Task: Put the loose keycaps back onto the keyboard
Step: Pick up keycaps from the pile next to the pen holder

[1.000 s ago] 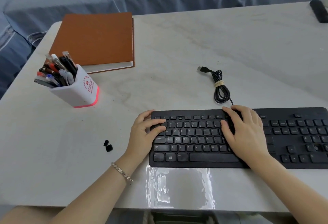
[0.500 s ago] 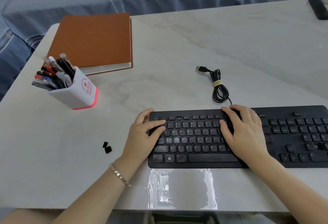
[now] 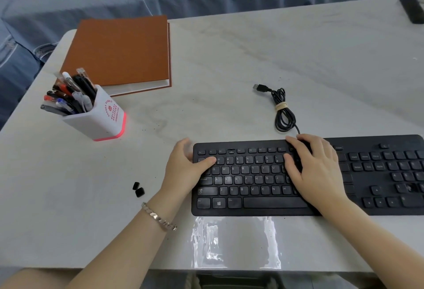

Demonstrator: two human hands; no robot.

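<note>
— Fingers (image 3: 185,149) of the left hand (image 3: 183,169) have slipped past the keyboard (image 3: 252,211), thumb on its number row, hand loosely open.
— The right hand (image 3: 316,169)?
— Bent over middle keys; its grip cannot be told. Two loose keycaps (image 3: 139,192) lie on the desk (image 3: 229,59) toward its left edge.

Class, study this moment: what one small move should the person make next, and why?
Probably lift the left hand off the keyboard and reach for the two loose keycaps lying on the table just left of it; neither hand visibly holds one.
</note>
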